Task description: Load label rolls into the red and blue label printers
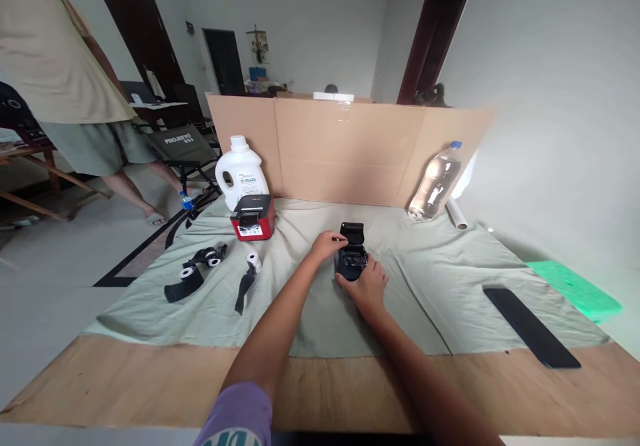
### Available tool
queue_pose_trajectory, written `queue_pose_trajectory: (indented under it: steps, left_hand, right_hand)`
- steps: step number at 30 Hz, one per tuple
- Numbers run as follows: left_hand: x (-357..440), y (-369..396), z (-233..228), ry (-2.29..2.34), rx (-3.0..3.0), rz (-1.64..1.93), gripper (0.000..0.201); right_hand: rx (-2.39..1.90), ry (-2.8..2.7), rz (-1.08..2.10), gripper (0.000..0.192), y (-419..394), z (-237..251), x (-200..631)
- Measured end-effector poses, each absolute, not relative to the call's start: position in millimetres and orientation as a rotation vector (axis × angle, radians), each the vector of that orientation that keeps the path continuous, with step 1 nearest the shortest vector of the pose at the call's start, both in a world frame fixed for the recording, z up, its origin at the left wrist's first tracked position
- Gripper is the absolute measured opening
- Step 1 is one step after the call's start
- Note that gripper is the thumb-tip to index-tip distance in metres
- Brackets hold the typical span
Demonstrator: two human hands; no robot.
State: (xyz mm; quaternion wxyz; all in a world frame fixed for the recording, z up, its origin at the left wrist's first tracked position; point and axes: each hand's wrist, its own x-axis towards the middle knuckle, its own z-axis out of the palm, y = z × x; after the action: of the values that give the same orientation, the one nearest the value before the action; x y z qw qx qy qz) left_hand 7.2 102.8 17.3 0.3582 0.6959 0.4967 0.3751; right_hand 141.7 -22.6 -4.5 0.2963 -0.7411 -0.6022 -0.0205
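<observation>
A small black portable receipt printer (352,270) lies on the cloth in front of me, its lid (353,233) raised and its inner compartment showing. My right hand (369,286) wraps the near right side of the body, thumb along the front edge. From the left, my left hand (329,245) reaches with bent fingers to the printer's side near the lid hinge; its fingertips are partly hidden there. Left of my arms, a white paper roll with a black strip (253,261) rests on the cloth. More rolls with black strips (187,281) lie farther left.
A red and black label printer (253,218) stands before a white jug (241,176). At the back are a cardboard screen (345,149), a clear bottle (435,183) and a white tube (457,214). On the right are a flat black slab (531,327) and a green container (575,289). A person (70,53) stands far left.
</observation>
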Motion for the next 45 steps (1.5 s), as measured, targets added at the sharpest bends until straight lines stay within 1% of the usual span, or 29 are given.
queue_pose_trajectory:
  steps: [1,2,5,7,12,16,22,24,27,30,32,37,40,43,45]
  left_hand:
    - [10.4,103.0,23.7,1.300,1.829,0.935,0.009]
    - [14.8,103.4,29.9,1.319,1.862,0.898,0.010]
    - [34.2,105.5,45.6,1.383,1.927,0.795,0.026]
    - [48.3,106.4,53.3,1.420,1.947,0.768,0.030]
    - [59.2,97.9,70.4,1.482,2.003,0.787,0.023]
    - [26.0,77.3,84.6,1.533,2.088,0.799,0.020]
    - [-72.6,45.8,96.8,1.591,2.192,0.812,0.027]
    - [-104.7,39.2,96.5,1.706,2.160,0.672,0.027]
    - [-135.2,31.4,94.6,1.841,2.147,0.317,0.030]
    - [-139.1,26.1,90.2,1.947,2.133,0.040,0.039]
    - [-131.5,25.0,84.5,1.993,2.148,-0.035,0.045]
    - [-113.2,27.2,70.6,2.036,2.213,-0.074,0.058]
    - [-118.5,24.3,73.9,2.054,2.185,-0.078,0.066]
    - [-140.4,15.1,86.5,2.090,2.211,0.105,0.075]
    - [-159.2,7.6,94.1,2.195,2.153,0.235,0.068]
  right_hand:
    - [-1.966,-1.602,-0.057,0.089,-22.5,-5.0,141.8]
    - [-1.961,-1.600,-0.059,0.089,-22.3,-5.6,141.9]
    - [-1.947,-1.597,-0.065,0.089,-21.5,-7.2,142.2]
    - [-1.941,-1.596,-0.067,0.089,-21.0,-7.8,142.4]
    - [-1.947,-1.600,-0.070,0.092,-20.5,-7.7,142.7]
    - [-1.964,-1.592,-0.065,0.092,-20.9,-6.4,142.2]
    - [-1.945,-1.610,-0.048,0.091,-20.8,-5.1,142.5]
    - [-1.949,-1.610,-0.047,0.091,-20.5,-5.0,142.6]
    - [-1.966,-1.611,-0.037,0.092,-20.1,-5.0,142.4]
    - [-1.973,-1.617,-0.026,0.092,-20.0,-5.6,142.1]
    - [-1.977,-1.614,-0.026,0.092,-20.2,-5.9,142.2]
    - [-1.979,-1.615,-0.013,0.092,-21.9,-3.8,142.3]
    - [-1.978,-1.619,-0.003,0.092,-22.7,-1.8,142.1]
    - [-1.994,-1.617,0.017,0.094,-22.9,-0.4,142.2]
    - [-1.998,-1.620,0.033,0.096,-22.5,0.2,142.6]
